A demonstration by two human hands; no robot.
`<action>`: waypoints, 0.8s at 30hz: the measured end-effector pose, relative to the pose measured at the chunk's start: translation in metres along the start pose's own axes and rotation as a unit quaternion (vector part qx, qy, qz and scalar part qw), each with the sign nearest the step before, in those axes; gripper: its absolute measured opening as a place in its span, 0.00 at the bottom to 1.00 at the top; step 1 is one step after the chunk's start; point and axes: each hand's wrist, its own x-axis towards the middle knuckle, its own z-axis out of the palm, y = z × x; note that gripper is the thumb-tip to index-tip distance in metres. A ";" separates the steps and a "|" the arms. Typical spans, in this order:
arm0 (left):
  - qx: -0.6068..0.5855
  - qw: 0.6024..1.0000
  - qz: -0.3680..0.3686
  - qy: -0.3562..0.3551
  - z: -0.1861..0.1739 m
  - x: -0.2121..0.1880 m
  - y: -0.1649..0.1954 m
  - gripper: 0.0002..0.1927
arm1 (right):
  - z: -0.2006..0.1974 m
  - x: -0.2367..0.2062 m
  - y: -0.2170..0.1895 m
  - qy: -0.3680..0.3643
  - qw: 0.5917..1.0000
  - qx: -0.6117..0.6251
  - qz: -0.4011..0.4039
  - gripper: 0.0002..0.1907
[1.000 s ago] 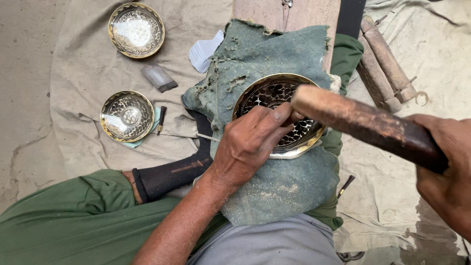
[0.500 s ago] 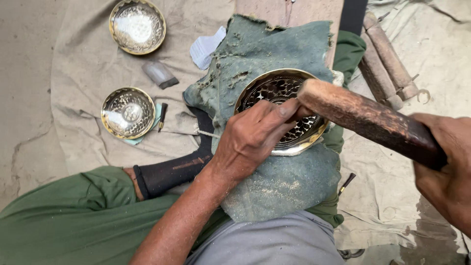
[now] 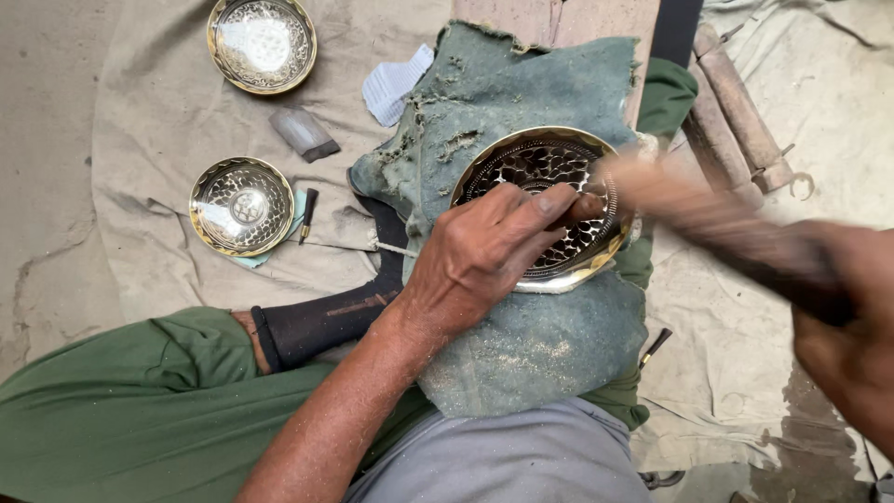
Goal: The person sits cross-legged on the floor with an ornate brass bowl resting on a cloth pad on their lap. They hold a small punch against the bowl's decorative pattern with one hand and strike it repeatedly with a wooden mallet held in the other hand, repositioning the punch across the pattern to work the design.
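Fingers of your left hand pinch a small tool (mostly hidden) on the pierced brass bowl at frame centre — your right hand grips the blurred wooden mallet. A glancing blow could catch knuckles or dent the bowl.

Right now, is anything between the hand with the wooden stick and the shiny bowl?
Yes. The left hand lies on the brass bowl, fingers pinched at the spot where the blurred wooden mallet in the right hand reaches. Whether a tool sits under them is hidden.
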 end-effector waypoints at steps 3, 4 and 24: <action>0.015 1.000 0.003 -0.015 0.002 -0.001 -0.003 0.26 | 0.000 0.000 -0.010 0.062 0.990 0.115 0.042 0.13; 0.005 1.000 0.004 -0.006 0.002 -0.002 -0.004 0.26 | 0.003 0.000 -0.013 0.078 0.984 0.152 0.050 0.13; 0.008 1.000 0.006 -0.002 0.001 -0.003 -0.005 0.26 | 0.013 -0.003 -0.008 0.091 0.990 0.105 0.027 0.11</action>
